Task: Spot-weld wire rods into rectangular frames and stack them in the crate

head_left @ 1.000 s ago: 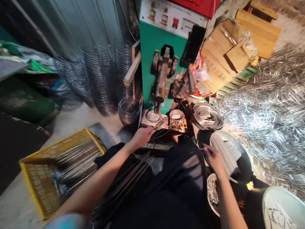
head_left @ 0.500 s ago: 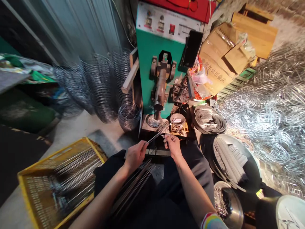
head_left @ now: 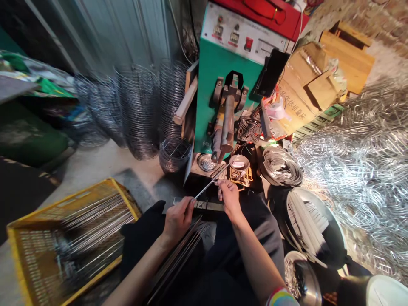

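My left hand [head_left: 179, 216] pinches the near end of a thin metal rod [head_left: 208, 183], which slants up and right below the tips of the green machine [head_left: 236, 63]. Beside the rod, my right hand [head_left: 228, 196] is closed, its fingertips pinching a small light piece that is hard to make out. Two metal arms [head_left: 227, 123] stick out from the machine above my hands. Under them sit a small dish of metal bits [head_left: 206, 163] and another dish [head_left: 239, 162] with a pale block. More rods [head_left: 178, 255] lie across my lap.
A yellow crate [head_left: 32, 221] of rods is at the left. Wire coils [head_left: 137, 110] stand behind it. To the right are coiled strips [head_left: 282, 166], a pan of flat strips [head_left: 334, 221], a bowl [head_left: 310, 280] and a large wire heap [head_left: 360, 182]. A cardboard box [head_left: 299, 97] leans behind.
The view has shifted, moving the machine rightward in the picture. Its two metal arms now show apart at their ends. My left hand has moved slightly down and left, still holding the rod.
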### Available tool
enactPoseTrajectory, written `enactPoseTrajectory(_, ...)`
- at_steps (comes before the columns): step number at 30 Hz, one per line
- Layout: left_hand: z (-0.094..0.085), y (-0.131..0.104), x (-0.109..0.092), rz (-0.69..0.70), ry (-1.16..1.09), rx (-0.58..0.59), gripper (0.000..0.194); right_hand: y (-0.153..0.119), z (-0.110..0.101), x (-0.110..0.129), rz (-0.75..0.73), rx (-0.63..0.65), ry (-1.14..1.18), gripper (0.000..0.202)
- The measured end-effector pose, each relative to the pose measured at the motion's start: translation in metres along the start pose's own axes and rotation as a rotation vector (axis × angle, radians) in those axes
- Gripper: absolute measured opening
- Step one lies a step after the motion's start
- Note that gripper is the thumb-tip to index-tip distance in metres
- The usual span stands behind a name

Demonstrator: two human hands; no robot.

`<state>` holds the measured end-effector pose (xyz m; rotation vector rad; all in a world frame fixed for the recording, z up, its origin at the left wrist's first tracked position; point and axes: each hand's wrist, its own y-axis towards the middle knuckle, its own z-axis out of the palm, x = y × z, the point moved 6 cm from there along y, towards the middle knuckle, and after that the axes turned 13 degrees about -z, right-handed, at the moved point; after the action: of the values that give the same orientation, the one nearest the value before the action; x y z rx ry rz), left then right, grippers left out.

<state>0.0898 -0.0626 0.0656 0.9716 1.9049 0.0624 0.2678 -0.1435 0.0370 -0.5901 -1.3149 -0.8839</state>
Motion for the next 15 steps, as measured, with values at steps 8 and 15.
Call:
enactPoseTrajectory(8,0.0,0.005,0.002,-0.001,-0.011,-0.013,0.014,0.005,0.008,0.0,-0.027,0.007,0.05,0.022)
enactPoseTrajectory(15,0.003,0.01,0.003,0.001,-0.005,-0.028,0.012,0.015,0.011,-0.001,-0.043,-0.005,0.079,0.026)
